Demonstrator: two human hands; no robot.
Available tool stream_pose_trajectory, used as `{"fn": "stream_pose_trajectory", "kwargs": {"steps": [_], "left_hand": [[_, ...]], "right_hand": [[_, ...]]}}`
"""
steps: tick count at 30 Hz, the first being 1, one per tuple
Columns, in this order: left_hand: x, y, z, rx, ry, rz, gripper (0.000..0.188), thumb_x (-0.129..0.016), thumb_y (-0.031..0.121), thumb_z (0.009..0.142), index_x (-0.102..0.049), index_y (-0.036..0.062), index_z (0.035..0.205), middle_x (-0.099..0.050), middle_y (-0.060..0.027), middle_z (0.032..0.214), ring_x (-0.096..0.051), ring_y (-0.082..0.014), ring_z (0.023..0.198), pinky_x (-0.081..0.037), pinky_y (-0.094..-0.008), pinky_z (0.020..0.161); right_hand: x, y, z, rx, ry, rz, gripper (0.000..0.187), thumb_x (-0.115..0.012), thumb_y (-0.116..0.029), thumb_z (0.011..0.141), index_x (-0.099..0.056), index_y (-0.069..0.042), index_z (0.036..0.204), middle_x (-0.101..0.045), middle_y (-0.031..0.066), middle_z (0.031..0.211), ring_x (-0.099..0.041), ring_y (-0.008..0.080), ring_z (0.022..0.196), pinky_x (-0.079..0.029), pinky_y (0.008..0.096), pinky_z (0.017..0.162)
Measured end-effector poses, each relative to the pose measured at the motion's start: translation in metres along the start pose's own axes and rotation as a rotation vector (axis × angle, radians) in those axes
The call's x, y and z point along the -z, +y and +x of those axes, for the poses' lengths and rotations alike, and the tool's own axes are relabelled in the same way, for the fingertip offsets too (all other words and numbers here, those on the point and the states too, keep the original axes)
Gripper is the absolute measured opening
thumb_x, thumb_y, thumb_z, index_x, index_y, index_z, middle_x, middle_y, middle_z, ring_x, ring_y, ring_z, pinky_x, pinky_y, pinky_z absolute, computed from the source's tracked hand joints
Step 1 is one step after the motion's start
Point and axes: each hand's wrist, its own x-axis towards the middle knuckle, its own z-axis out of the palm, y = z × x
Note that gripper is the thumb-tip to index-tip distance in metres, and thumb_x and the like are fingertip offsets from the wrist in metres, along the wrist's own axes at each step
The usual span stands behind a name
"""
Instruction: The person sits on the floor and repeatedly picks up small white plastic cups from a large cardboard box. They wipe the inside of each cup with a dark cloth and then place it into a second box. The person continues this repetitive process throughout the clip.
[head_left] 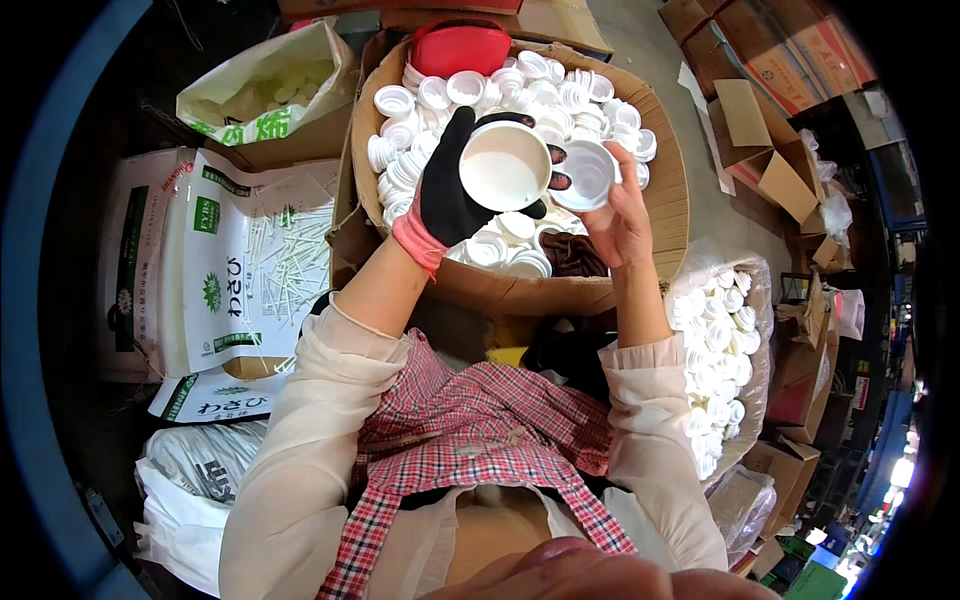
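Note:
Over a big cardboard box heaped with white round plastic caps, I hold one piece in each hand. My left hand, in a black glove with a pink cuff, is closed round a white round cup-like cap, its smooth hollow side showing. The glove's fingertips come out past its right edge. My bare right hand pinches a thinner, slightly see-through white lid by its right side. The two pieces are side by side, close to the gloved fingertips. Whether they touch I cannot tell.
A red pouch lies at the box's far edge, and dark brown cloth near its front. Thin white sticks are spread on printed sacking at left, below an open bag. At right stands a bag of white caps by open cartons.

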Motion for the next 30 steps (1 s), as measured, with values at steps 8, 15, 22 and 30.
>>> {"fn": "stream_pose_trajectory", "kwargs": {"steps": [8,15,22,30], "left_hand": [[0.01,0.003,-0.007,-0.086,-0.02,0.905,0.055,-0.031,0.047,0.101,-0.043,0.001,0.129,-0.06,-0.0121,0.116,-0.059,-0.0232,0.109,-0.05,-0.0406,0.093],[0.018,0.001,-0.002,-0.033,-0.108,1.027,0.06,-0.059,0.036,0.087,-0.042,-0.0001,0.131,-0.062,-0.0111,0.114,-0.059,-0.0229,0.108,-0.044,-0.0382,0.099],[0.027,-0.002,0.0,-0.289,-0.224,1.565,0.079,-0.077,0.037,0.073,-0.042,0.0003,0.134,-0.064,-0.0114,0.114,-0.058,-0.0234,0.111,-0.036,-0.0385,0.106],[0.029,-0.021,0.004,-0.334,-0.24,1.951,0.076,-0.079,0.022,0.073,-0.039,0.0026,0.135,-0.057,-0.0108,0.123,-0.052,-0.023,0.118,-0.034,-0.036,0.107]], "right_hand": [[-0.01,-0.021,-0.036,0.527,-0.364,-1.604,0.044,-0.07,-0.005,0.066,-0.063,-0.008,0.109,-0.049,0.0073,0.135,-0.05,0.0287,0.116,-0.042,0.0378,0.096],[-0.017,-0.018,-0.038,0.694,-0.525,-1.891,0.041,-0.064,-0.002,0.064,-0.066,-0.008,0.104,-0.047,-0.0024,0.14,-0.052,0.0272,0.112,-0.046,0.0363,0.085],[-0.015,-0.029,-0.04,0.597,-0.536,-1.834,0.046,-0.066,-0.001,0.06,-0.065,-0.007,0.106,-0.051,0.0012,0.134,-0.051,0.0296,0.114,-0.045,0.0385,0.087],[-0.012,-0.035,-0.038,0.496,-0.548,-1.778,0.053,-0.069,-0.001,0.056,-0.063,-0.008,0.109,-0.055,0.0062,0.121,-0.05,0.0303,0.112,-0.044,0.0403,0.09]]}}
